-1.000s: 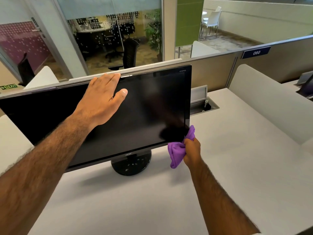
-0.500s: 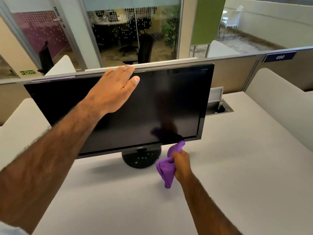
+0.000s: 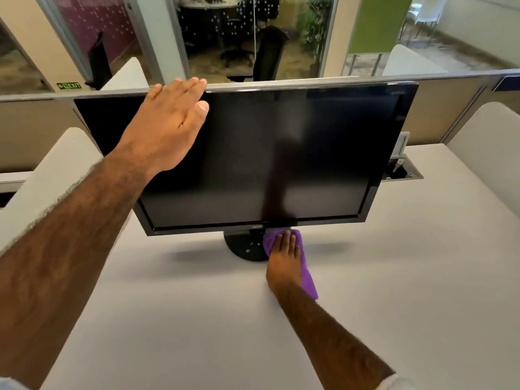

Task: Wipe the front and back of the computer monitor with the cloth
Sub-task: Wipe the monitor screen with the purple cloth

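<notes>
Right hand (image 3: 284,258) dropped from monitor's (image 3: 309,153) lower right corner to stand base (image 3: 243,247) under bottom bezel. Fingers, bunched round purple cloth (image 3: 305,274) before, lay flat, pressing it down. Left hand (image 3: 166,128) stayed flat-fingered on top edge, left part. Desk (image 3: 394,277) stretched wide near and right; cable hatch (image 3: 402,171) just past monitor's right edge.

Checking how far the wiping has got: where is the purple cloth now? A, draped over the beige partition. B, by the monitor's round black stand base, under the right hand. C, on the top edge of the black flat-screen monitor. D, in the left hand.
B: the purple cloth sits under the right hand, beside the round black stand base, below the bottom edge of the black flat-screen monitor.
</notes>
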Demonstrator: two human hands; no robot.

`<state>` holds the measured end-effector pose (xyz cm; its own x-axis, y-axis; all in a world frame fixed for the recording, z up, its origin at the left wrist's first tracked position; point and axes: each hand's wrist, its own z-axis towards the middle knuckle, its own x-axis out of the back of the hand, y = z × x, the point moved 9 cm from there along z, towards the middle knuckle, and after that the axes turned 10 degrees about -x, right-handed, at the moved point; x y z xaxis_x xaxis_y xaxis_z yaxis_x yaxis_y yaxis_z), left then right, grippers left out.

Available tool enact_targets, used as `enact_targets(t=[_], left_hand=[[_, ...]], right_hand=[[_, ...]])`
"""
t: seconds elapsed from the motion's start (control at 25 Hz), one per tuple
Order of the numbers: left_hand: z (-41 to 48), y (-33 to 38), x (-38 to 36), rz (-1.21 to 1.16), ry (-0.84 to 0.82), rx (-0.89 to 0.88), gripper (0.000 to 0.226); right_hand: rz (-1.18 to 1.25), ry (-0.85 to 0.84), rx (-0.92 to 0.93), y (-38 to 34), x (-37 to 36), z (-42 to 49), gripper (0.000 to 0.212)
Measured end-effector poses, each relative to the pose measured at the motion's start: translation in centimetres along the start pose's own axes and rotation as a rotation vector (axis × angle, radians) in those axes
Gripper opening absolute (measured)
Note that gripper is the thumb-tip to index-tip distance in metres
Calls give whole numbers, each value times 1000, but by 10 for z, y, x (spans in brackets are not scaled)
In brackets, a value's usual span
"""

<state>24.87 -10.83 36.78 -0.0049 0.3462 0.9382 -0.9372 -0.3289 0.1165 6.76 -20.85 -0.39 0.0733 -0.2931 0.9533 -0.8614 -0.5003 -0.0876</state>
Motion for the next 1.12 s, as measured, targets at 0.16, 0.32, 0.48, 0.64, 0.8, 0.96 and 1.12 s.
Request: enact_targets(t=[0.16, 0.32, 0.48, 0.64, 0.8, 0.96, 1.12], left_hand=[[-3, -2, -1, -17, -24, -46, 59], [-3, -2, 0, -30, -28, -67, 61], [-4, -2, -1, -30, -30, -95, 62], [-10, -20, 8, -16, 0, -71, 60], [-21, -48, 19, -16, 28, 4, 61], [-24, -45, 18, -31, -5, -35, 60], [-24, -47, 18, -27, -5, -29, 59]], right_hand=[[-12, 20, 8, -25, -5, -7, 86], [0, -2, 81, -58, -7, -21, 88], [-23, -23, 247, -93, -17, -35, 90], [-95, 12, 248, -52, -11, -22, 91], [-21, 30, 56, -18, -4, -9, 85], [44, 34, 61, -57, -3, -19, 87], [-17, -32, 236, -115, -17, -33, 92]])
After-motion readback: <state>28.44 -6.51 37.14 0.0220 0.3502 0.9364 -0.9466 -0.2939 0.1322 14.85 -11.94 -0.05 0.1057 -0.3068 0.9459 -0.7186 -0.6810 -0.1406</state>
